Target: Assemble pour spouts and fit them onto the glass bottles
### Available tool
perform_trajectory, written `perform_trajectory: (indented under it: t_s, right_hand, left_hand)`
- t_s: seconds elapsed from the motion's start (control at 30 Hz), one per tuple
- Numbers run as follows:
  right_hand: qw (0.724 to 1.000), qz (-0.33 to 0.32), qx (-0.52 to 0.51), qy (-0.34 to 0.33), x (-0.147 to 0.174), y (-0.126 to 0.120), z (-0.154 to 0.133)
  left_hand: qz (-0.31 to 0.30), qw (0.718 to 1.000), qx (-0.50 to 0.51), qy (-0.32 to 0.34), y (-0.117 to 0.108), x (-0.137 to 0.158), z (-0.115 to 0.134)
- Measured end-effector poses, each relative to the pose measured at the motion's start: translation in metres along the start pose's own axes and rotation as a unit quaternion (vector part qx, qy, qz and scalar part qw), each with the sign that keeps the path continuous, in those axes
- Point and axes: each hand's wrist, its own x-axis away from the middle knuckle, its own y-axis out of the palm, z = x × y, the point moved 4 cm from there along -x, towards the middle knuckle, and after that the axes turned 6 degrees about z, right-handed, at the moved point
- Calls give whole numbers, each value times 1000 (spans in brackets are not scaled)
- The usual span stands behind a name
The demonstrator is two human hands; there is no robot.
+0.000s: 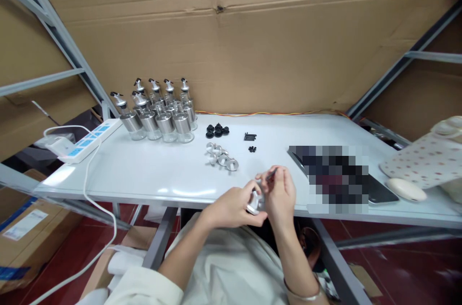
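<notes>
My left hand (233, 206) is closed around a silver metal pourer top (254, 203) above the table's front edge. Close beside it, my right hand (282, 193) pinches a small dark part (272, 174), mostly hidden by the fingers. Beyond my hands lies a loose group of silver pourer tops (223, 159). Farther back are black round stoppers (217, 131), a little stack of black levers (250, 136) and a cluster of tiny black pieces (252, 149).
Several glass bottles with steel sleeves (166, 123) stand at the back left, some topped with pourers. A power strip (88, 140) lies on the left. At right are a pixelated dark tablet-like device (378, 192), a white oval object (406, 189) and a dotted container (424, 158).
</notes>
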Motion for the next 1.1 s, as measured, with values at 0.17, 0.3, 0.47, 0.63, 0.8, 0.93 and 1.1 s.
perform_trajectory:
  t_s: [0.17,0.3,0.47,0.63,0.8,0.93,1.1]
  right_hand:
    - [1000,-18,7,5,-8,1,-2]
    - [999,-12,30,16,-16,-4,-2]
    - [995,-48,88,-26,-51,-4,-25]
    - [949,-135,284,-13,-113,23,-28]
    - [916,-173,350,94,-154,39,13]
    - [885,-186,417,90,-163,37,36]
    - [840,-232,490,-6,-165,38,38]
  left_hand:
    - [103,994,-3,23,-7,-2,1]
    - [118,993,-10,9,-6,-2,-3]
    - [109,993,-34,7,-5,1,-2]
    - [108,993,-37,3,-4,2,-1]
    - [105,994,-41,0,-4,2,-2]
    - [103,993,-50,2,-5,3,-1]
    - [104,993,-55,1,-4,4,2]
